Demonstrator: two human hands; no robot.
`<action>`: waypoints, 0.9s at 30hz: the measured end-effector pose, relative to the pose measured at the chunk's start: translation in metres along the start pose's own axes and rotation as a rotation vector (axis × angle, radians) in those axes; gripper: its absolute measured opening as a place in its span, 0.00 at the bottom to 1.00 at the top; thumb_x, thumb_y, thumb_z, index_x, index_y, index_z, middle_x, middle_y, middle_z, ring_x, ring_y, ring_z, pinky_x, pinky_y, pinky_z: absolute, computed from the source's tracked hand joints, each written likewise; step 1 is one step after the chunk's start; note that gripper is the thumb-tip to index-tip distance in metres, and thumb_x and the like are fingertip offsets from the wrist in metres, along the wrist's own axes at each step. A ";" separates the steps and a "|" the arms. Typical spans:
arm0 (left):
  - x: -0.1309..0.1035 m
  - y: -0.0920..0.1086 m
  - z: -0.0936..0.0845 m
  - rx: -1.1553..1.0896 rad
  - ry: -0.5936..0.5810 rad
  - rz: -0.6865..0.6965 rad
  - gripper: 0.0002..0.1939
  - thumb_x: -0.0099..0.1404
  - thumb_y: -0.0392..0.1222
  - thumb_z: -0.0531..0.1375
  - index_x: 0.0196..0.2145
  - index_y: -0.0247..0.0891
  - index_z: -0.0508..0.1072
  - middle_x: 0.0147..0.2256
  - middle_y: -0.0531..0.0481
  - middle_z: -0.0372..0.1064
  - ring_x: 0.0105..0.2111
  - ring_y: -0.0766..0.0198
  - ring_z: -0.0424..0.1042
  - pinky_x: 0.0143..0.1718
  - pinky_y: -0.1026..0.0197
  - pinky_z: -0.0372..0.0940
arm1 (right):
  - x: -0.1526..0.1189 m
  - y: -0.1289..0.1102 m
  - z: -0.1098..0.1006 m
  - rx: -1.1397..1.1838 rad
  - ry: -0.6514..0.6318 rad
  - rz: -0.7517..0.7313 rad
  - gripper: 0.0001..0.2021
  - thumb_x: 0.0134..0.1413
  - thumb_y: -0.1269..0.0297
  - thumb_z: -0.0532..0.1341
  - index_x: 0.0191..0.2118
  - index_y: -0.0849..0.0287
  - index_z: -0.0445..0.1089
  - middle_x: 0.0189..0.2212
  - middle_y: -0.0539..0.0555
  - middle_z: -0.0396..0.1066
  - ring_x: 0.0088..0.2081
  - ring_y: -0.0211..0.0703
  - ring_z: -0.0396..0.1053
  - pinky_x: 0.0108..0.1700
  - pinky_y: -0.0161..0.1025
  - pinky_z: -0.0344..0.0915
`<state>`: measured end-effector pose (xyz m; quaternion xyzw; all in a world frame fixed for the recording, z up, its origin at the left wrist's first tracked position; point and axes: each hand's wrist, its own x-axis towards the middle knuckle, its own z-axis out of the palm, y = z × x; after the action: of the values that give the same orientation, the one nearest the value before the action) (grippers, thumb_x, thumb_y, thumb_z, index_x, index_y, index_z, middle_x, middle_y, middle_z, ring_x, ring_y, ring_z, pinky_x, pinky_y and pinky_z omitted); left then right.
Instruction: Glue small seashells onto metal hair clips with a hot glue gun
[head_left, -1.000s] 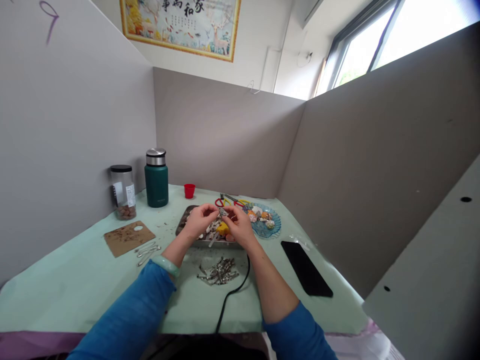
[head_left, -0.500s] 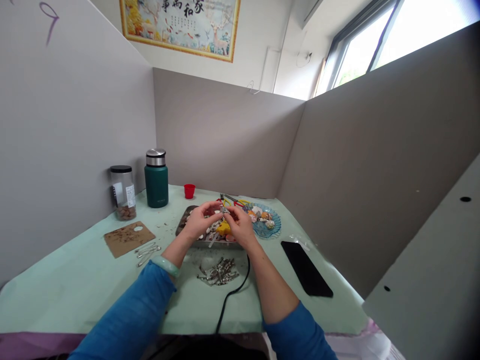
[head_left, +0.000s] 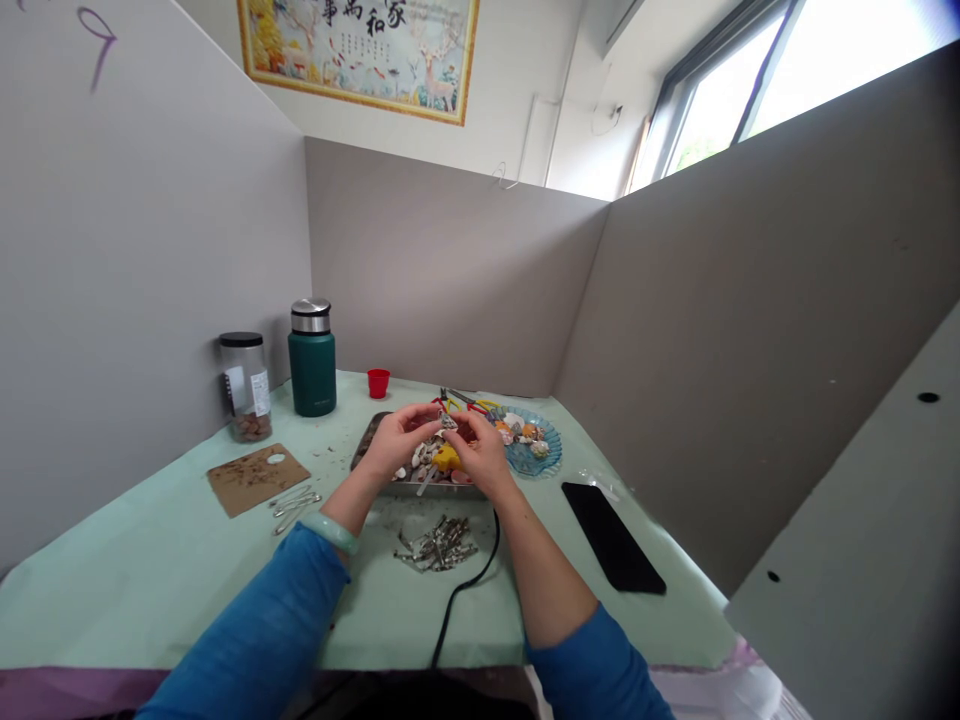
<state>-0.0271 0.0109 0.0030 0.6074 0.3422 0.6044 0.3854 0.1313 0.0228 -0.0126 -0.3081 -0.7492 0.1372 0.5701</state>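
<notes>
Over a shallow metal tray, my left hand and my right hand meet at the fingertips. Between them they pinch a small grey-and-white piece, perhaps a shell; its exact kind is too small to make out. Whitish and brown shell-like pieces and a yellow piece lie in the tray beneath. My hands hide part of the tray. Closer to me on the cloth is a heap of small silvery metal clips.
Right of the tray sits a blue glass plate of shell-like pieces, with pliers behind. A black slab lies farther right. Leftward are a brown card, metal loops, a jar, a green flask and a red cup.
The small piece has turned slightly between my fingertips and shows a bit more of itself. Both hands stay almost in place over the tray.
</notes>
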 end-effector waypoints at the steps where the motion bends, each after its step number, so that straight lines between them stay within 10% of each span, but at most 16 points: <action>1: 0.000 0.000 0.000 -0.017 0.004 -0.015 0.21 0.49 0.47 0.67 0.40 0.35 0.74 0.41 0.44 0.74 0.42 0.57 0.71 0.45 0.56 0.64 | 0.000 0.000 0.000 0.003 0.004 -0.001 0.11 0.53 0.61 0.59 0.42 0.57 0.70 0.36 0.54 0.70 0.33 0.40 0.68 0.36 0.37 0.66; 13: 0.000 0.001 -0.006 -0.312 -0.098 -0.283 0.18 0.49 0.46 0.68 0.37 0.33 0.78 0.40 0.39 0.74 0.42 0.53 0.71 0.43 0.54 0.64 | -0.001 -0.004 -0.001 0.071 -0.025 -0.020 0.13 0.49 0.61 0.63 0.43 0.56 0.69 0.36 0.53 0.68 0.30 0.38 0.66 0.33 0.36 0.67; 27: 0.001 -0.005 -0.006 -0.302 -0.117 -0.185 0.17 0.49 0.42 0.69 0.38 0.35 0.75 0.38 0.46 0.72 0.38 0.61 0.71 0.42 0.57 0.64 | -0.002 0.000 0.001 -0.072 -0.037 -0.071 0.07 0.54 0.65 0.58 0.39 0.58 0.69 0.34 0.54 0.68 0.30 0.38 0.65 0.32 0.35 0.63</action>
<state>-0.0333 0.0141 -0.0013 0.5429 0.2787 0.5745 0.5454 0.1306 0.0215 -0.0141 -0.2990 -0.7745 0.0957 0.5491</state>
